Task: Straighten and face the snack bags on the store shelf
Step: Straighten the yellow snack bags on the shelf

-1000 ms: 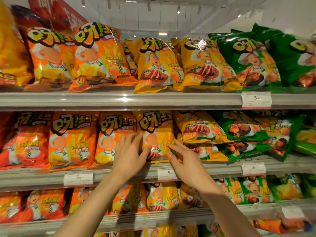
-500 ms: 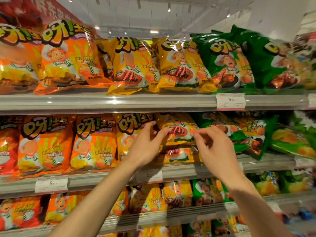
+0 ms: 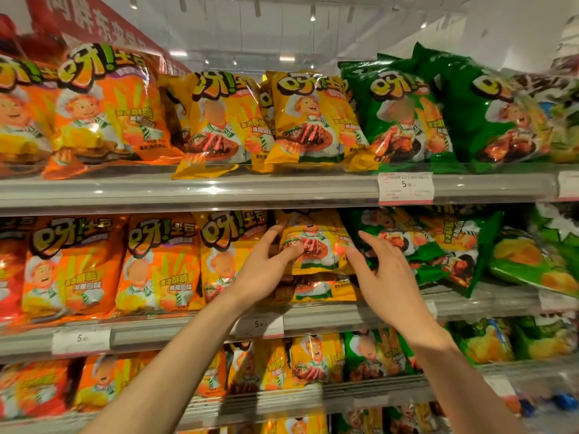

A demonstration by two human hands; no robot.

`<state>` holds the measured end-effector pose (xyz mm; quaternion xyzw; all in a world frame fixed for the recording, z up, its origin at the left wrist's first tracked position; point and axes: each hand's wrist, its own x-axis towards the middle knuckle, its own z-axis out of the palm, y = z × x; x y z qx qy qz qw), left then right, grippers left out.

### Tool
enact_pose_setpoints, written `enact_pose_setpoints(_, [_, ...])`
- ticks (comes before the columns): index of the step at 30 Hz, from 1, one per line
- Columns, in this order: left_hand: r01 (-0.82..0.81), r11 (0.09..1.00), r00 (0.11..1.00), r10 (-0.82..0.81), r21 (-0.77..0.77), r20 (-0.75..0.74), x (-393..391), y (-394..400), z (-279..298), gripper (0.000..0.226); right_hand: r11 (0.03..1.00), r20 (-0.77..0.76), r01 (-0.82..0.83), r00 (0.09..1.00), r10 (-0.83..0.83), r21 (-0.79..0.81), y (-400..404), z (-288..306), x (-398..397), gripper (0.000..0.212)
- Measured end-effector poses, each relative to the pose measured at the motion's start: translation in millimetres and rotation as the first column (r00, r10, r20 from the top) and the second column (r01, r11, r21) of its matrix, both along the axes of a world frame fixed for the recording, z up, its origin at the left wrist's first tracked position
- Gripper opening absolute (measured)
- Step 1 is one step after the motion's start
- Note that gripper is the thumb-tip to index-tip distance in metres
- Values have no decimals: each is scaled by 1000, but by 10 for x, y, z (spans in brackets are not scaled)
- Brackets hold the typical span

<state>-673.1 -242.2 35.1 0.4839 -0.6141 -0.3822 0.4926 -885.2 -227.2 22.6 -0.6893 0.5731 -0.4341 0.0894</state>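
On the middle shelf (image 3: 329,321) a yellow snack bag (image 3: 319,245) lies tilted on top of another yellow bag (image 3: 316,289). My left hand (image 3: 266,270) grips its left edge, thumb on the front and fingers behind. With fingers straight, my right hand (image 3: 385,277) touches the bag's right edge, in front of a slumped green bag (image 3: 407,245). Left of my hands, a yellow bag (image 3: 225,245) and two orange bags (image 3: 156,264) stand upright, facing out.
The top shelf (image 3: 250,189) holds upright orange, yellow and green bags. More green bags (image 3: 529,261) lie askew at the right of the middle shelf. A lower shelf (image 3: 313,399) carries several smaller bags. Price tags (image 3: 405,187) hang on the shelf rails.
Both hands moved right, from the upright yellow bag to the tilted yellow bag on the stack. My left hand took hold of its left edge. The view shifted right too.
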Motion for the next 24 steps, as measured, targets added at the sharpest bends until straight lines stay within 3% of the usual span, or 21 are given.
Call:
enact_pose_setpoints(4, [11,1000,1000,-11,16,-1,119,25,-34,57,999,79,-33,996,30,36,7,75,-2,59])
enact_pose_setpoints(12, [41,999,995,-38,-30,89,227,219,-92,56,991,-35,-24,999,28,133,-34,140,112,71])
enact_pose_setpoints(19, [84,996,983,-79,-23,167,286,286,-114,56,991,44,-3,999,-3,136,-75,113,224,69])
enact_pose_setpoints(24, [70,998,982,-70,8,176,319,275,-87,46,972,81,-65,996,47,224,-72,133,303,94])
